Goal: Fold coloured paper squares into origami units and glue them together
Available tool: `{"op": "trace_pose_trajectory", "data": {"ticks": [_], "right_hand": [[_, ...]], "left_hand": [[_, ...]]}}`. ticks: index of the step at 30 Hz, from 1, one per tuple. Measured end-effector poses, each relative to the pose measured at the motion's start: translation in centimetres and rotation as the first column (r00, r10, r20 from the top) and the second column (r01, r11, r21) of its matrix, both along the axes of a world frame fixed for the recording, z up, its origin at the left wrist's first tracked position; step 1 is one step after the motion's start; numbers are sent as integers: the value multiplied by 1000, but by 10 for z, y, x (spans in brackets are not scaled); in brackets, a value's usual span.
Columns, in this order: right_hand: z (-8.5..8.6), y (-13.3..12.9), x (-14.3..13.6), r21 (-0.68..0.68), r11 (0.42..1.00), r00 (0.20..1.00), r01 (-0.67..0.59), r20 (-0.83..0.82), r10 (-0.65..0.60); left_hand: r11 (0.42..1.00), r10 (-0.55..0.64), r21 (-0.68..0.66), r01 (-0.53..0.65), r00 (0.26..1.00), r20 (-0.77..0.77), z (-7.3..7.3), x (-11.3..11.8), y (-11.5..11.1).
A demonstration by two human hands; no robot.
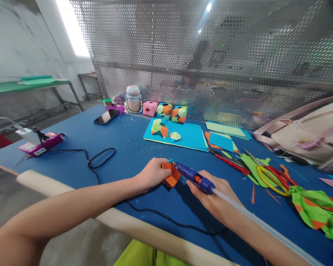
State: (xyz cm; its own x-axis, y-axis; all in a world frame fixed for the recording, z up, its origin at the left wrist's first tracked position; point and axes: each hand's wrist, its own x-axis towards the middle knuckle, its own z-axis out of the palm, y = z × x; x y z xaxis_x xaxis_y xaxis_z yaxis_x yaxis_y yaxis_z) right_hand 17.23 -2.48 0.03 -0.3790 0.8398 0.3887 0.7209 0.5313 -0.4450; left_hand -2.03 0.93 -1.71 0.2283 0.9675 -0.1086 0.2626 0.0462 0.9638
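Observation:
My left hand (154, 173) pinches a folded orange paper piece (171, 176), with bits of blue paper showing at its edges. Wrapped round a blue hot glue gun (188, 173), my right hand (211, 188) holds its nozzle against or very near the top of the orange paper. A long clear glue stick (246, 210) runs out of the gun's back along my forearm. Beyond my hands, a stack of blue paper sheets (188, 136) bears a partly assembled green and orange paper shape (159, 128) and a small pale-green folded piece (175, 136).
Finished paper balls (164, 110) and a pink paper cube (150, 108) stand by the mesh screen, beside a bottle (133, 99). A phone (106, 116) and power strip (41, 145) lie left; a black cord (161, 212) crosses near me. Scissors (272, 180), scraps and a bag (299, 129) are right.

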Motion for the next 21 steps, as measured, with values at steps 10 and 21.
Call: {"op": "trace_pose_trajectory", "data": {"ticks": [10,21], "right_hand": [[0,0,0,-7,1000,1000,-20,-6,20],[4,-2,0,1,1000,1000,-21,1,21]], "left_hand": [[1000,-7,15,8,1000,-27,-2,-1,1],[1000,-2,-15,2,1000,4,2,-1,0]]}}
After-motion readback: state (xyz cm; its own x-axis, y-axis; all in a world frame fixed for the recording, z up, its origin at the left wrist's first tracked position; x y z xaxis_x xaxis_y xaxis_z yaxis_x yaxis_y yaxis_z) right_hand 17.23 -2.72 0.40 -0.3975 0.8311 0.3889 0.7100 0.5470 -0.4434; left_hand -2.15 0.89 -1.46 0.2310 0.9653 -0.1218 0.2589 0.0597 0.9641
